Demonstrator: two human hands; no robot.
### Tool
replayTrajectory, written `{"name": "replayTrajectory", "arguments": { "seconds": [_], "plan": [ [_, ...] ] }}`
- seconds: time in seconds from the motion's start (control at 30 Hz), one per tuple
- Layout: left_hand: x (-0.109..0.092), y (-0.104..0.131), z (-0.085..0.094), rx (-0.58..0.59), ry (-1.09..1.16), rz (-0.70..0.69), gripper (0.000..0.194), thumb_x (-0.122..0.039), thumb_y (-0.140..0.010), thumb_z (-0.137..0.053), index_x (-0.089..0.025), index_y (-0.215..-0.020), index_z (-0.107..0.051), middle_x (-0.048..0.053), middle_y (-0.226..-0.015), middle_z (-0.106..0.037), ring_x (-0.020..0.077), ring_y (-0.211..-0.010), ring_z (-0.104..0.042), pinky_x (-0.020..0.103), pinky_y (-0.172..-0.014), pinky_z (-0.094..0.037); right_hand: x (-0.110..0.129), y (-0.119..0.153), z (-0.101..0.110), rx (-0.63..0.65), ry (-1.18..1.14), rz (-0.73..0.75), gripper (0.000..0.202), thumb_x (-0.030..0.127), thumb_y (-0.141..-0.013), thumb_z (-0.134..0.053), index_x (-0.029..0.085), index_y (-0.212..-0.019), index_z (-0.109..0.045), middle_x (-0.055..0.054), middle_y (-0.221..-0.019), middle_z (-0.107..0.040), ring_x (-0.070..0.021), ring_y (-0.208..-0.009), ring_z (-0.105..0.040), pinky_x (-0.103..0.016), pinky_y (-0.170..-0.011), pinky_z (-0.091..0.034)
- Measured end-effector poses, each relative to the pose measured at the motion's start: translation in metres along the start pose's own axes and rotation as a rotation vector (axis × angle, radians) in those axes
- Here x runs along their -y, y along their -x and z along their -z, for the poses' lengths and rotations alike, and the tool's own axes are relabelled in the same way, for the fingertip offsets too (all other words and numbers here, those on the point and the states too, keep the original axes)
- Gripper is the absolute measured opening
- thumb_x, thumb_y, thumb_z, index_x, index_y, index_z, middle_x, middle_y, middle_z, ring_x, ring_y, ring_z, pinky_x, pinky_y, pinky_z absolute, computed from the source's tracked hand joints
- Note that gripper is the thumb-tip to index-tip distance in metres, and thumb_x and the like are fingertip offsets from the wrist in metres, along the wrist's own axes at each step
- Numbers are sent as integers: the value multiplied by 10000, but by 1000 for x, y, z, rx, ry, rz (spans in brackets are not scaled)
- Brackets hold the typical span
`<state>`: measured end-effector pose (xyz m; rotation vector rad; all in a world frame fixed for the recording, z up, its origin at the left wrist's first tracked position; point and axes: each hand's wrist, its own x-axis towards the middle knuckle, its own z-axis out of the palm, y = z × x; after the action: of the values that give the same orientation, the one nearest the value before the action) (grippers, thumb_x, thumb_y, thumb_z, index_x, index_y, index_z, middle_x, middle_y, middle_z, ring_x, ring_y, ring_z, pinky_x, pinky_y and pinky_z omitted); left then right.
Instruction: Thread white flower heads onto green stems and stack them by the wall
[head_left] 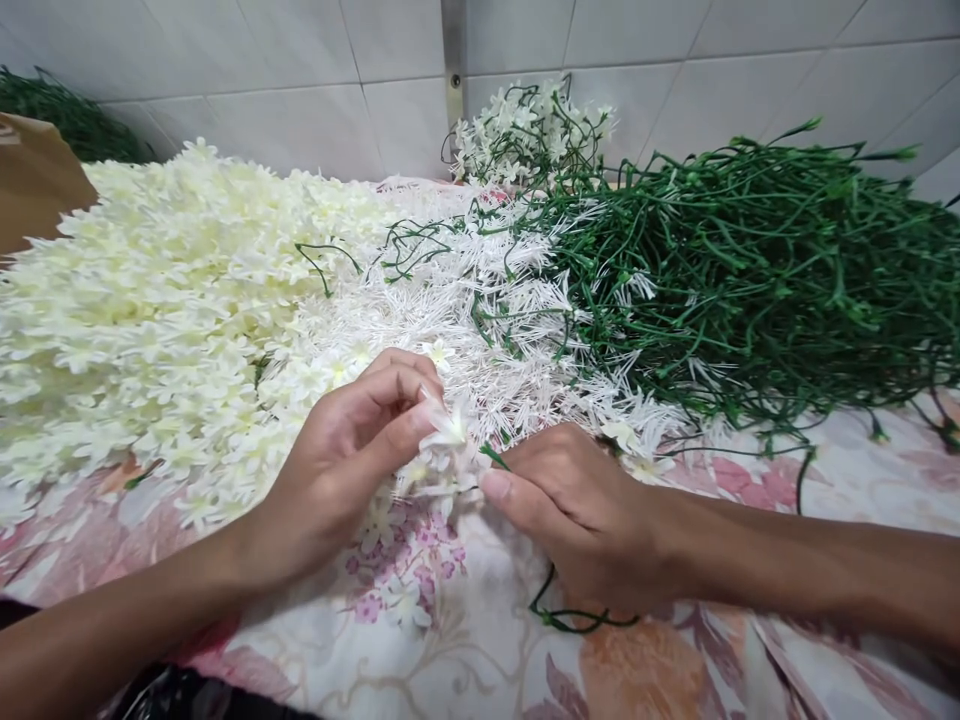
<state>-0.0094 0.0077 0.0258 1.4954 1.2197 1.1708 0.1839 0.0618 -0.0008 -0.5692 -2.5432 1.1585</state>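
Between the thumb and fingers of my left hand [360, 440] is a white artificial flower [448, 430], its petals facing my other hand. My right hand [577, 510] is closed around a green plastic stem [493, 457], whose tip pokes out past the thumb close to the flower. Part of that stem hangs in a loop below my right hand. I cannot tell whether the stem and the flower touch. Behind both hands lies a heap of thin white stamen pieces [465, 310].
A big pile of cream-white flower heads [165, 300] spreads on the left. Green stems [765, 270] are heaped on the right. Assembled flowers [532, 135] sit by the tiled wall [300, 130]. A brown cardboard piece [37, 180] stands far left. Floral cloth [465, 660] covers the table.
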Motion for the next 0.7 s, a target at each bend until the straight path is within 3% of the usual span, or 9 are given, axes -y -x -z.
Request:
{"name": "replayTrajectory", "arguments": {
  "seconds": [0.2, 0.5, 0.7],
  "plan": [
    [-2, 3, -6, -19, -161, -107, 136, -242, -953, -508, -203, -833, -558, 9, -913, -461, 137, -864, -457, 247, -789, -420, -3, 1, 2, 41, -21, 103, 466, 399, -1005, -269, 191, -590, -310, 45, -530, -329, -89, -492, -269, -272, -551, -224],
    [-5, 5, -6, -11, -283, -160, 121, -206, -946, -511, -204, -835, -560, 1, -922, -482, 121, -889, -472, 204, -797, -418, -3, 2, 0, 24, -22, 68, 449, 363, -992, -303, 189, -578, -310, 51, -512, -311, -85, -471, -265, -264, -538, -211],
    [-4, 6, -8, 8, -249, -135, 114, -212, -953, -512, -203, -848, -556, -6, -892, -531, 112, -859, -519, 213, -790, -432, -3, 2, 0, 34, -19, 93, 447, 346, -1001, -290, 184, -585, -318, 50, -525, -325, -83, -479, -262, -266, -538, -205]
  ]
}}
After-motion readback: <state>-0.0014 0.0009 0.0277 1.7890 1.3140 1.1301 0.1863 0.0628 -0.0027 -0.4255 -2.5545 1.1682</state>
